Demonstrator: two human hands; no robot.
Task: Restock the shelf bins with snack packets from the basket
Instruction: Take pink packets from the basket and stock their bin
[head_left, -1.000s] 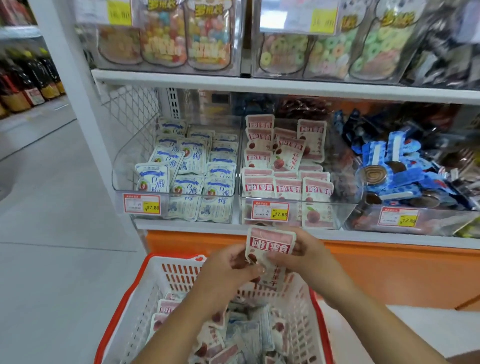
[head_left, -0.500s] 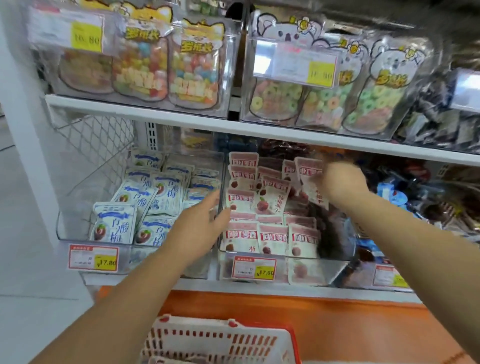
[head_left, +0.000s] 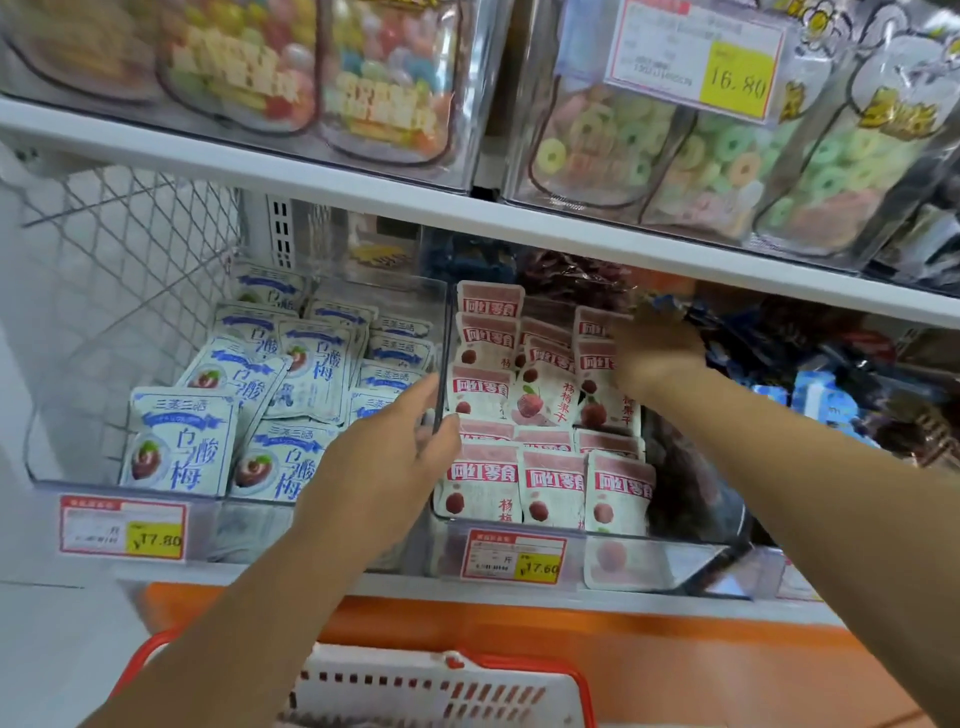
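Pink plum snack packets (head_left: 553, 483) stand in rows in the middle clear bin (head_left: 675, 564). My right hand (head_left: 655, 353) reaches deep into that bin's back right and holds a pink packet (head_left: 595, 328) against the back row; its fingertips are hidden. Over the clear divider wall (head_left: 441, 332) between the two bins, my left hand (head_left: 395, 457) grips with the thumb on the left side and the fingers on the right. White-and-blue plum packets (head_left: 182, 441) fill the left bin (head_left: 47, 457). The white basket with a red rim (head_left: 447, 686) shows at the bottom edge.
The upper shelf board (head_left: 467, 213) hangs low over the bins and carries bags of coloured candy (head_left: 649, 150). Blue wrapped snacks (head_left: 826, 400) fill the bin to the right. Price tags (head_left: 122, 527) clip to the bin fronts. An orange base panel (head_left: 675, 670) runs below.
Both hands left the basket and rose to the shelf. My right hand carried the pink packet to the back of the middle bin. My left hand moved onto the divider wall. The view moved closer.
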